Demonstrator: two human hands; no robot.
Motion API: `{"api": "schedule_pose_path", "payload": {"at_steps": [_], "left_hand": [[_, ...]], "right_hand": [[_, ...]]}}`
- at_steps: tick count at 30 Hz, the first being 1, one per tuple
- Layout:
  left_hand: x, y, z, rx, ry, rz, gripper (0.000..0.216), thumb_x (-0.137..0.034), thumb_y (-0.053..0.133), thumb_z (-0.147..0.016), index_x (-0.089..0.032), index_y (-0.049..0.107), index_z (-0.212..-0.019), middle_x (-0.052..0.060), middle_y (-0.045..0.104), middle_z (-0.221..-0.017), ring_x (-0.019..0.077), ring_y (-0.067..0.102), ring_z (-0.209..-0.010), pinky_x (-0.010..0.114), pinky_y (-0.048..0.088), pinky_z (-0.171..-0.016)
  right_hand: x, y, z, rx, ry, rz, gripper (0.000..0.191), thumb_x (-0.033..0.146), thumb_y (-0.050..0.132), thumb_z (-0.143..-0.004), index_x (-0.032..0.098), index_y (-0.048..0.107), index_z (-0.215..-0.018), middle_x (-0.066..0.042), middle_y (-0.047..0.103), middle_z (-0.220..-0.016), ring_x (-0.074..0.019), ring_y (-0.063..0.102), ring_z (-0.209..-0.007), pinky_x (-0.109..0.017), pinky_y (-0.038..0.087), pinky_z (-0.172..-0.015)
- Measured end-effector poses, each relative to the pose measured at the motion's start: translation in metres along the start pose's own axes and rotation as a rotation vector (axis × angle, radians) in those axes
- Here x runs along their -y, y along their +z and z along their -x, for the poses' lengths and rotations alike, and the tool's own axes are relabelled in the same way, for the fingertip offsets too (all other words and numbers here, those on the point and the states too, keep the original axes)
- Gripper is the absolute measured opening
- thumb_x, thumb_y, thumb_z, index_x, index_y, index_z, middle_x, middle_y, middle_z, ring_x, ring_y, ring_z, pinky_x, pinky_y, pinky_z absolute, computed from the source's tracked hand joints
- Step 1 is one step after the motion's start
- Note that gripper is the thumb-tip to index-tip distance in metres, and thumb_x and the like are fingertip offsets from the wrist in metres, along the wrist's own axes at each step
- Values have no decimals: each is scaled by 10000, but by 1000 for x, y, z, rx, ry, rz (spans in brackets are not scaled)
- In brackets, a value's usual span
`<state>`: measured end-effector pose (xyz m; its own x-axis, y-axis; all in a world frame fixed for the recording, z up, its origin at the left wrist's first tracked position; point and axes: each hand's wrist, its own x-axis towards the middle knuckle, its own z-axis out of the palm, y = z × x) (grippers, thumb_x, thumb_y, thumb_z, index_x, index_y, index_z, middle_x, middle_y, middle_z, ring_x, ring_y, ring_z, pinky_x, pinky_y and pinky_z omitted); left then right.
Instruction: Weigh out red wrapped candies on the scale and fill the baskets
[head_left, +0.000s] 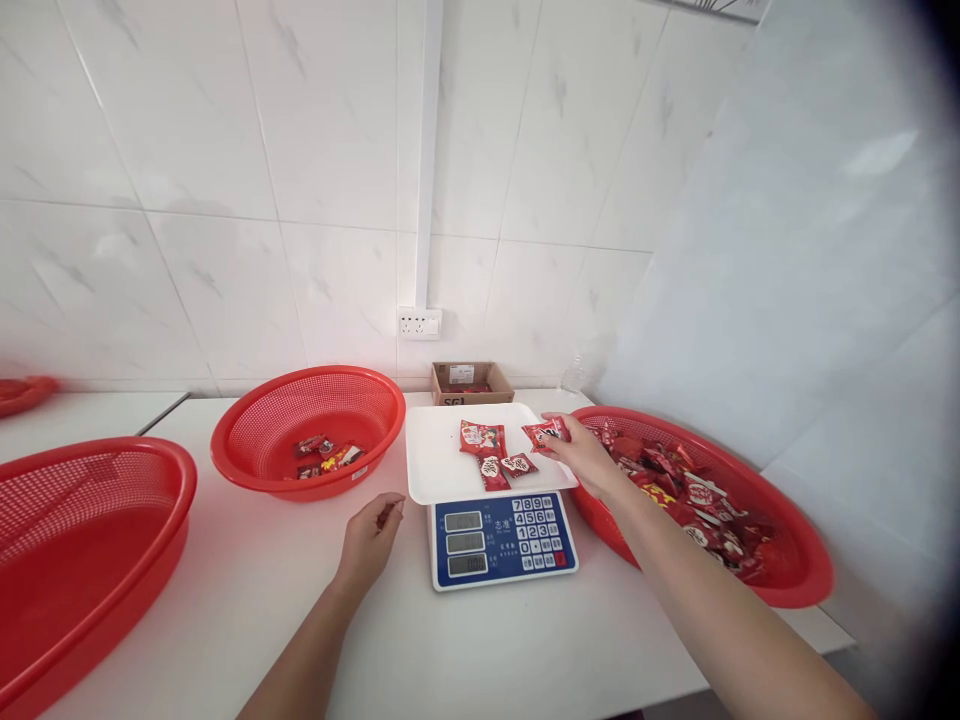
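My right hand [581, 450] is closed on a small red snack packet [541, 434], held over the right side of the white weighing pan [431, 460]. On the pan, left of that hand, lie a larger red packet [482, 438] with a printed figure and two smaller red packets [519, 465] with white lettering. The pan sits on a digital scale [504, 540] with a blue keypad panel and three displays. Left of the scale, my left hand [371, 542] hovers near or rests on the table, its fingers curled together and no object visible in them.
At the right, a red basket [806, 575] holds many red packets, partly behind my right forearm. A red basket [247, 420] with several packets stands back left, and another red basket [169, 500] at the left edge. A cardboard box [474, 398] and a wall socket [420, 323] are behind the scale.
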<state>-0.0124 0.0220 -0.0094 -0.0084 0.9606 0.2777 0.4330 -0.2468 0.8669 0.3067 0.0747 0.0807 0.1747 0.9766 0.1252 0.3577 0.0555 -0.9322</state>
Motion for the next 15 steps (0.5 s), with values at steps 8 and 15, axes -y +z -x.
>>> {"api": "schedule_pose_path", "payload": {"at_steps": [8, 15], "left_hand": [[-3, -1, 0, -25, 6, 3, 310, -444, 451, -802, -197, 626, -869, 15, 636, -714, 150, 595, -630, 254, 492, -602], [-3, -1, 0, -15, 7, 1, 295, -428, 446, -810, -198, 619, -876, 18, 644, -733, 152, 597, -649, 256, 495, -613]], "right_hand": [[3, 1, 0, -46, 53, -81, 301, 355, 648, -682, 191, 569, -922, -43, 659, -907, -180, 639, -798, -270, 544, -624], [2, 3, -1, -154, 9, 131, 204, 308, 543, -695, 178, 594, -844, -45, 656, -811, -164, 597, -707, -222, 462, -510]]}}
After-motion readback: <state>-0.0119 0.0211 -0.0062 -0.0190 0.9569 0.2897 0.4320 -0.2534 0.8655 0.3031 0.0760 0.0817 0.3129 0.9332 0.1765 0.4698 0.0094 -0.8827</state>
